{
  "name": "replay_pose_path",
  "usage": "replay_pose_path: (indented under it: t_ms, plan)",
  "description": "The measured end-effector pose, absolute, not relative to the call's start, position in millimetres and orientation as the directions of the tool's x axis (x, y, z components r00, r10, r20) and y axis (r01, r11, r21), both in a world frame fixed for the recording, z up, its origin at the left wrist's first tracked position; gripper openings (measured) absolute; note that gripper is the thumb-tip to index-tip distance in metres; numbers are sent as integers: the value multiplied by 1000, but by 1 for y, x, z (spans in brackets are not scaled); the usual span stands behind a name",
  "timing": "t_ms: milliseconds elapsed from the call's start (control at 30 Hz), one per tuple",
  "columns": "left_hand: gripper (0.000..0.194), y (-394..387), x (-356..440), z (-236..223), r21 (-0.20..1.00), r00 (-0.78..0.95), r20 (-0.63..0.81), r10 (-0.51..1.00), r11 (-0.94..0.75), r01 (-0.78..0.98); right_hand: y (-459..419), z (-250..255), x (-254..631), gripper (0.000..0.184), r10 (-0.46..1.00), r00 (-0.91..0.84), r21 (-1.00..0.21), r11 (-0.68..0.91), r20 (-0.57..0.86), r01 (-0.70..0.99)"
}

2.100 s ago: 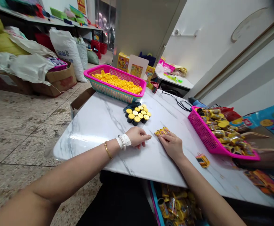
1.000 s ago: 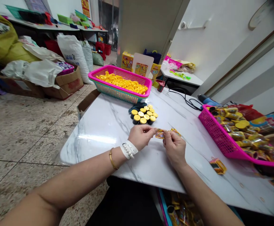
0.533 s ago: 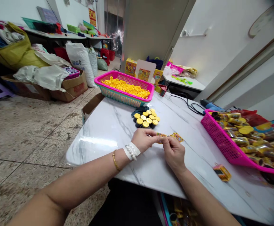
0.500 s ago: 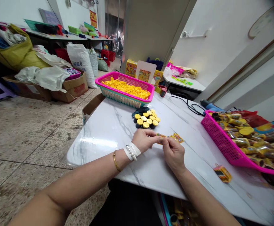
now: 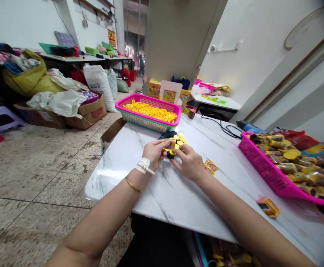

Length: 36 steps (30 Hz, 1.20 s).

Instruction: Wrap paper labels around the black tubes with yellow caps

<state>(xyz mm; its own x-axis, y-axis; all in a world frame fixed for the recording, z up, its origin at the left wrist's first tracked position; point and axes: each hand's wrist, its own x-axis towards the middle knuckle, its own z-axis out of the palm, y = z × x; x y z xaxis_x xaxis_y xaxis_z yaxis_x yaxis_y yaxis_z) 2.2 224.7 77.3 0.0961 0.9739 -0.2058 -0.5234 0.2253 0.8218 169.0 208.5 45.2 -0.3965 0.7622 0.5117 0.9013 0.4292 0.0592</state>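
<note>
My left hand (image 5: 154,152) and my right hand (image 5: 188,163) meet over a cluster of small black tubs with yellow lids (image 5: 177,142) on the white marble table (image 5: 139,148). Both hands are closed in a pinch around a small yellow-orange sleeve (image 5: 171,145) held just above the nearest tub. A pearl bracelet and a gold bangle sit on my left wrist. A little pile of orange printed labels (image 5: 211,167) lies on the table just right of my right hand.
A pink basket of yellow rings (image 5: 147,111) stands at the table's far end. A pink tray (image 5: 262,170) of wrapped tubs sits at the right. One wrapped piece (image 5: 268,206) lies near the front edge. Boxes, sacks and stools crowd the floor to the left.
Both hands lifted a label from the pile and carried it forward and left to the cluster of tubs. The label pile now lies to the right of my right hand.
</note>
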Motion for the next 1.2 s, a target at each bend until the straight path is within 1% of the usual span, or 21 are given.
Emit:
replay_pose_path:
  t_ms: [100,233,300,400,467,533,600,767,800,867,933,967,1000,1033,1067,1100,1133,1167,1200]
  plan:
    - [22,223,4,74,791,153,-238,959,283,-543,206,35,164,25,722,-417,71,458,552,886]
    - [27,225,4,72,772,185,-239,953,302,-559,207,32,161,8,690,-430,43,502,582,864]
    - [27,226,4,73,769,185,-231,955,296,-567,203,34,165,4,677,-438,21,530,592,848]
    - [25,225,4,74,773,182,-214,960,281,-569,190,36,181,9,652,-413,-53,571,635,819]
    - [24,223,6,74,783,192,-207,959,280,-556,180,35,194,13,640,-389,-127,607,663,784]
    - [23,221,8,73,790,203,-208,957,287,-542,172,30,204,12,641,-370,-201,639,673,742]
    - [21,220,10,72,794,216,-220,951,303,-526,168,25,208,10,651,-357,-244,647,670,722]
    - [16,224,11,69,801,257,-250,934,348,-486,168,20,202,6,678,-374,-253,637,633,728]
    - [17,224,11,69,801,257,-260,931,357,-481,168,20,201,6,695,-370,-278,632,617,724]
    - [18,225,12,67,796,266,-301,916,394,-459,167,20,200,6,736,-330,-384,617,591,687]
    - [19,225,12,65,790,303,-318,898,428,-439,168,19,203,5,797,-232,-551,564,558,615]
    - [20,225,12,64,788,320,-323,891,440,-431,169,20,204,8,838,-152,-654,510,524,559]
    - [20,225,12,63,784,341,-323,883,451,-427,170,20,207,15,879,-55,-762,441,474,475]
    - [19,225,13,62,778,349,-316,882,451,-436,171,22,209,23,913,43,-860,364,405,358]
    - [18,225,14,61,771,360,-321,876,463,-438,173,25,211,31,938,122,-932,294,324,212]
    - [17,224,16,60,762,373,-331,867,478,-436,173,28,212,37,955,167,-970,237,244,58]
    - [16,223,17,59,753,385,-343,857,496,-432,174,31,213,42,968,174,-978,194,179,-79]
    - [15,222,19,59,744,400,-358,844,517,-424,174,35,213,44,978,157,-970,162,134,-182]
    - [14,221,20,59,735,414,-372,831,536,-415,174,38,213,44,986,127,-960,134,105,-245]
